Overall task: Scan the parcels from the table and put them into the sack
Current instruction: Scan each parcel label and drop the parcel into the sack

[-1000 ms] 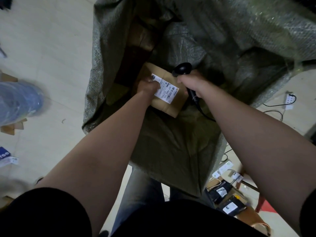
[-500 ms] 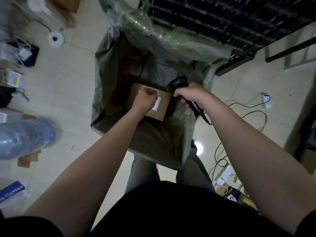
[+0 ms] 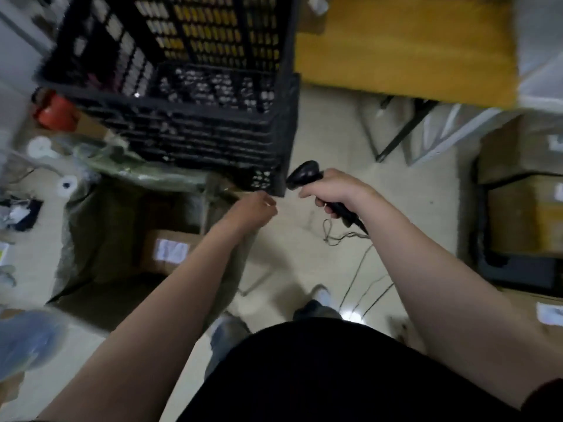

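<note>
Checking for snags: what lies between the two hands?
In the head view, only bare floor between the left hand and the right hand, which grips the scanner; a corner of the black crate sits just above.

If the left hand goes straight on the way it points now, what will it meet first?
Probably the near corner of the black crate, just beyond the left hand; depth is unclear.

Pale glossy floor (image 3: 320,132) under me, a bright glint of light (image 3: 350,315) on it. Stacked black slotted plastic crates (image 3: 182,117) ahead, yellow-topped desk (image 3: 405,50) on dark metal legs beyond, brown cardboard boxes (image 3: 524,214) to my right.
</note>
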